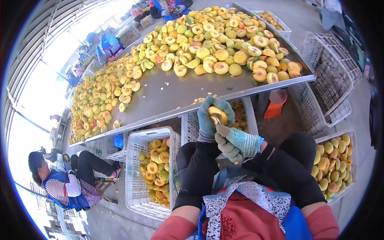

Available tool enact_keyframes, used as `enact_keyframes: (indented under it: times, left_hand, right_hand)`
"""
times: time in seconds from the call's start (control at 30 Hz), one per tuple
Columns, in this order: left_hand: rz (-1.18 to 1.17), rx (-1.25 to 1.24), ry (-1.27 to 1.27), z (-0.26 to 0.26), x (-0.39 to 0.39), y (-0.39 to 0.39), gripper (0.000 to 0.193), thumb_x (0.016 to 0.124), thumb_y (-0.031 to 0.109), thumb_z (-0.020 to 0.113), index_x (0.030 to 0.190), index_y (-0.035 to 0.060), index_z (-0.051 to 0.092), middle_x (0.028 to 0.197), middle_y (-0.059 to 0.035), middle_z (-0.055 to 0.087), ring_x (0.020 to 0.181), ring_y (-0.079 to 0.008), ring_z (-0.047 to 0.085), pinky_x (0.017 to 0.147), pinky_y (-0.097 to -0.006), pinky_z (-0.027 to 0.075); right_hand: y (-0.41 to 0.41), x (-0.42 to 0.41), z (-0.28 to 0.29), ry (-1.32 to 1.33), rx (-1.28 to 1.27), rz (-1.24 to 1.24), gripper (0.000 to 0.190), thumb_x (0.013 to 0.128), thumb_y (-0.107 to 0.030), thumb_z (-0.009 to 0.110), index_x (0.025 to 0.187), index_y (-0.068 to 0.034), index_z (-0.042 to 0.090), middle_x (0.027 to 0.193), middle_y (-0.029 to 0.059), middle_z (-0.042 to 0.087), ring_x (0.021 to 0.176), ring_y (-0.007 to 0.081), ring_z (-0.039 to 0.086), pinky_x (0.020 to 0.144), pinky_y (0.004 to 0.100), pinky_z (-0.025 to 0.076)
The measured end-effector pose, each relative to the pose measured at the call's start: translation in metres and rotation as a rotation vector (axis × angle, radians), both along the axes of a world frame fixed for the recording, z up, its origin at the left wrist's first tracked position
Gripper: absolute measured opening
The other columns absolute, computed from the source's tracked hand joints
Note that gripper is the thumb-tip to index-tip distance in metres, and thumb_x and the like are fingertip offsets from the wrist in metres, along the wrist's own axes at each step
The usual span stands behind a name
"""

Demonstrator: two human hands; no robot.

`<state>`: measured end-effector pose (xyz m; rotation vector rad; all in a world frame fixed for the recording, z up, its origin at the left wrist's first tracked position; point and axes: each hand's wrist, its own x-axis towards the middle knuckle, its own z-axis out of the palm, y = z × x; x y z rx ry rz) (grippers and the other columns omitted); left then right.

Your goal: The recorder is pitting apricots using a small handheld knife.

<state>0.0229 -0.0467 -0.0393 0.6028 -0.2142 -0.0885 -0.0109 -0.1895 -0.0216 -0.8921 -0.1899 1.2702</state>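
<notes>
My left hand (206, 115), in a worn blue-green work glove, cups a halved yellow peach (219, 114) with its cut face turned towards me. My right hand (237, 142), in a striped, soiled glove, is closed around a small metal pitting tool (217, 120). Its tip is at the pit cavity of the peach; the handle is hidden in my fingers. Both hands are just short of the near edge of a metal-topped table (168, 90). Beneath them stands a crate holding brown pits (239, 115).
Halved peaches (210, 45) are heaped along the table's far side and left end. A crate of peach halves (132, 180) stands at my left, another (354, 168) at my right. Stacked white crates (333, 69) lie beyond the table's right corner. A seated co-worker (60, 183) is at left.
</notes>
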Motion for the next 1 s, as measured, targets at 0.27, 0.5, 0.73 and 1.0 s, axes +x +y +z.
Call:
enact_keyframes:
  times: [0.27,0.5,0.73,1.0]
  left_hand:
    - [0.298,0.078,0.109,0.011,0.002,0.024,0.046,0.100,0.042,0.045,0.110,-0.0007,0.059,0.102,-0.0155,0.063,0.091,-0.0282,0.064,0.080,-0.0420,0.057]
    - [0.300,0.147,0.062,0.013,-0.013,0.025,0.044,0.100,0.031,0.048,0.129,-0.0021,0.051,0.116,-0.0157,0.060,0.107,-0.0284,0.060,0.096,-0.0431,0.049]
    - [0.244,0.274,-0.025,0.000,-0.023,0.022,0.045,0.101,0.031,0.047,0.133,-0.0004,0.051,0.122,-0.0145,0.058,0.111,-0.0234,0.058,0.096,-0.0379,0.048]
    - [0.573,0.888,0.048,0.039,-0.059,0.030,0.042,0.097,0.031,0.052,0.125,-0.0002,0.058,0.119,-0.0144,0.061,0.114,-0.0229,0.056,0.099,-0.0348,0.044]
  right_hand:
    - [-0.004,0.029,-0.037,-1.282,-0.478,-0.244,0.029,0.093,-0.032,0.059,0.090,-0.003,0.061,0.069,0.0143,0.062,0.064,0.0318,0.061,0.060,0.0380,0.047]
    - [0.019,0.017,0.000,-1.535,-0.591,-0.647,0.032,0.084,-0.030,0.069,0.104,-0.008,0.058,0.081,0.0205,0.064,0.075,0.0416,0.063,0.063,0.0484,0.049]
    - [0.029,0.020,-0.003,-1.504,-0.451,-0.711,0.033,0.083,-0.031,0.069,0.107,-0.009,0.060,0.086,0.0172,0.067,0.078,0.0391,0.064,0.068,0.0472,0.051]
    - [0.011,0.040,-0.016,-1.508,-0.387,-0.603,0.022,0.087,-0.021,0.063,0.103,-0.006,0.060,0.094,0.0183,0.067,0.086,0.0391,0.063,0.074,0.0439,0.051]
